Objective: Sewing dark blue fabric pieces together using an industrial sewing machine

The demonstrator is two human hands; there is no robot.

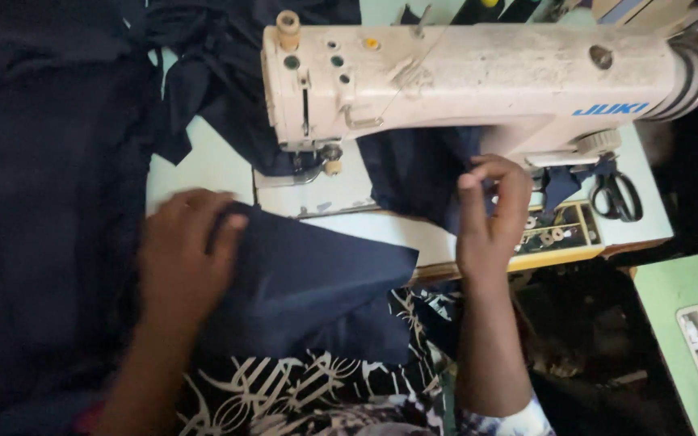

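Note:
My left hand (183, 258) grips the near edge of a dark navy fabric piece (317, 282) that hangs off the table's front edge over my lap. My right hand (490, 214) pinches another fold of dark navy fabric (418, 173) lying under the arm of the cream sewing machine (478, 77). The needle and presser foot (317, 161) sit to the left of that fold, with nothing under them that I can make out.
A large heap of dark cloth (50, 186) covers the left side. Black scissors (617, 196) lie at the table's right, beside a small tray of bobbins (555, 234). The pale green table (203, 165) shows between cloth and machine. My patterned garment (300, 387) fills the bottom.

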